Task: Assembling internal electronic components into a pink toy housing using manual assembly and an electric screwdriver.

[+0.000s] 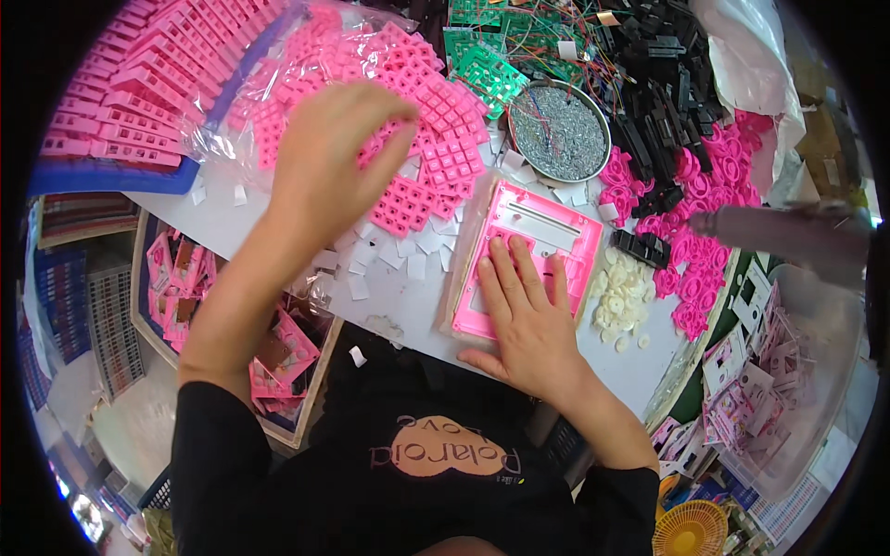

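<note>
On counter [626, 366], pink case [576, 267] lies open under right hand [533, 329], flat, fingers spread; left hand [338, 153] apart, above pink button pieces [450, 153], grip unclear; case seems part-built, silvery plate [533, 225] in, closing apparently left

Left hand [341, 153] hides some pink keypads [445, 153]; whether it holds anything is unclear. Right hand [530, 338] masks part of the pink casing [577, 278]. Grey tool [788, 233], at right, appears blurred.
</note>
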A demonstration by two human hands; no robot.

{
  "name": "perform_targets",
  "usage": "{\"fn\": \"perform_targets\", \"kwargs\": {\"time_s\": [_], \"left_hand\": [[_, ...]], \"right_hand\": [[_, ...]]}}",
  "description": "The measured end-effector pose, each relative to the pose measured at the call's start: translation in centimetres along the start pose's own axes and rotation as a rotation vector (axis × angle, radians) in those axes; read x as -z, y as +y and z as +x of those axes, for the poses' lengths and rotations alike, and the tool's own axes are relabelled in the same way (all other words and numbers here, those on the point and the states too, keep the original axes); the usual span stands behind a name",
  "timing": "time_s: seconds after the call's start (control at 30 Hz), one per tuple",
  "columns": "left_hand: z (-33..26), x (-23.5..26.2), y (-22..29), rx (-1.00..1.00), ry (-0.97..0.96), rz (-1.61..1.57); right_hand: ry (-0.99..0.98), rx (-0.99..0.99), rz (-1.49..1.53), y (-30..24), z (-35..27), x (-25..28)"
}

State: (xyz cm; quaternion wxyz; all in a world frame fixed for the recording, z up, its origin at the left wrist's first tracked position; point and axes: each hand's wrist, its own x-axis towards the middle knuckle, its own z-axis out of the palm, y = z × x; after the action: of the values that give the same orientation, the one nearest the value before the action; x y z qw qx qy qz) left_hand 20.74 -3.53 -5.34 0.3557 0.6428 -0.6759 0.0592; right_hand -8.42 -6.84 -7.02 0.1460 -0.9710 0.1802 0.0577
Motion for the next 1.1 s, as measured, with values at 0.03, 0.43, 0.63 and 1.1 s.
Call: {"fn": "perform_targets", "kwargs": {"time_s": [0.03,0.43,0.63,1.1], "left_hand": [[1.1,-0.3,-0.8,0.015,-0.012,0.119],[3.6,-1.9,-1.5,0.001,-0.114,0.175],[3.9,-1.0,0.9,0.040,-0.276,0.064],[13.3,-3.4,-5.5,0.448,-0.257,-0.718]], "right_hand": [[-0.002,0.012,0.013,0.0,0.0,0.1],[0.185,0.049,0.208,1.4,-1.1,0.8],[0.407,0.008,0.361,2.7,-3.7,2.4],[0.450,0.055,0.435,3.1,-5.3,0.9]]}}
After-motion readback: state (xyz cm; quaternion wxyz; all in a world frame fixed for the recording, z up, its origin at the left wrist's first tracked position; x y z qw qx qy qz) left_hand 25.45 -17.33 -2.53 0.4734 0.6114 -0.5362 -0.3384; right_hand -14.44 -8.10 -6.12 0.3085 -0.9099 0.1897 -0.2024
